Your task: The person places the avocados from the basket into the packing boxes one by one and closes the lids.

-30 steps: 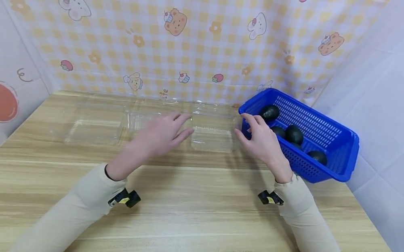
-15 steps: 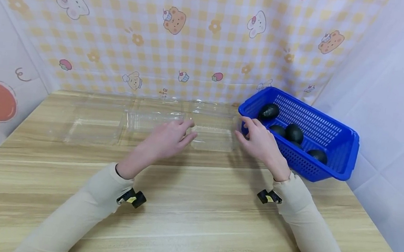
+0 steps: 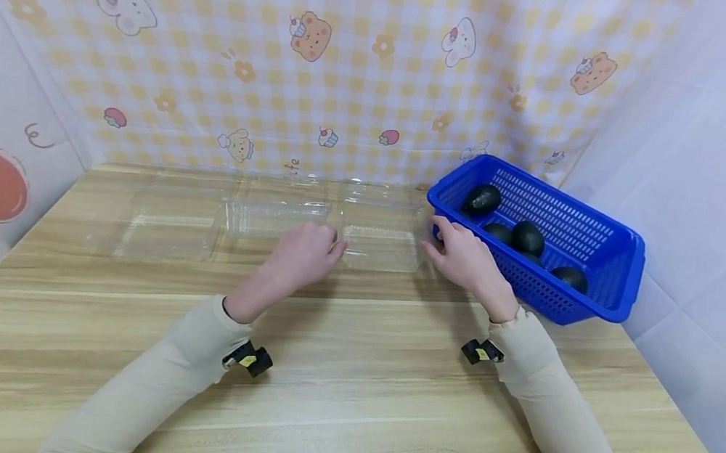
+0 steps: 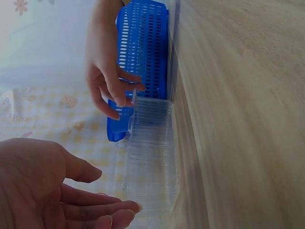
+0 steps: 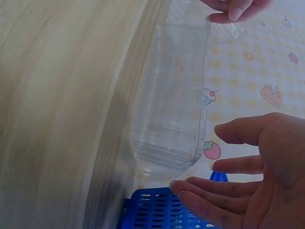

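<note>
A clear plastic clamshell box (image 3: 382, 252) stands on the wooden table between the two hands. To its left, the left hand (image 3: 303, 253) has its fingertips close to the box's near left corner, with nothing in its grasp. On the other side, the right hand (image 3: 463, 257) hovers near the box's right wall, fingers loosely bent and apart. Both wrist views show relaxed fingers beside the clear box (image 5: 174, 90). Right behind the right hand is a blue perforated basket (image 3: 623, 281) holding several dark avocados (image 3: 528, 237), some partly hidden by its wall.
Two more clear boxes stand in the row to the left: a middle box (image 3: 259, 218) and a far-left box (image 3: 168, 237). A checked cloth (image 3: 383, 90) hangs along the table's back edge. The bare wooden tabletop (image 3: 348, 385) stretches in front.
The left hand has shifted slightly right and toward the person, its fingers drawing in. The right hand has barely moved, and the boxes and basket stay in place.
</note>
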A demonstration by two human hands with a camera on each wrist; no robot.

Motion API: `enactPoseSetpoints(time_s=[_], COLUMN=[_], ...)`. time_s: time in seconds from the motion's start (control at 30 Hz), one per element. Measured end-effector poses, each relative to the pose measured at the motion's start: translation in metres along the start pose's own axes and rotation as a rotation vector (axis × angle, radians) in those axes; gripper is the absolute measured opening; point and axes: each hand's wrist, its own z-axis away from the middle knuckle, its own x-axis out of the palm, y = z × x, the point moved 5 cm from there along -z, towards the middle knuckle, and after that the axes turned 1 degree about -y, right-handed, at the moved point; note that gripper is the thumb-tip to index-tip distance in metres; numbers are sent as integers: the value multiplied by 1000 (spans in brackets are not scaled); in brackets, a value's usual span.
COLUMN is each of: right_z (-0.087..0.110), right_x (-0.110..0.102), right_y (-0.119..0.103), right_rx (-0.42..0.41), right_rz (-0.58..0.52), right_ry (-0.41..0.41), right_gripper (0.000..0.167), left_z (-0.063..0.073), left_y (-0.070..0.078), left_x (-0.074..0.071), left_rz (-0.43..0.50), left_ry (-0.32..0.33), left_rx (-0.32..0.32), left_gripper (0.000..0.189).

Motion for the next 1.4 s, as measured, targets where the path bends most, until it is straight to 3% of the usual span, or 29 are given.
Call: enactPoseSetpoints(time_s=[0.27,0.53,0.73,0.9,1.1,1.4], right_z=[-3,-5,-4,-2,-1,1], right_x=[7,9,9,9,8,7], right_y=[5,6,7,8,11,14], right_rx=[1,2,0,10,42,66], right_rz=[-9,-27,-54,-111,-147,-187], right_ry=[-44,-41,-34,-50,-44,-49], right_gripper=[43,36,19,21,16,21], left_z=[-3,-6,-6,-5,-4,-2], left_y=[1,0,0,0,-2,-5], left_x=[8,14,15,15,16,18], left_rz=[-16,-28,-33,-31,22,125], left_ry=[16,46,61,73,85,56], left_rx=[-29,-38,-32,-27,-26,-18], left_gripper=[51,50,49,50,52,50])
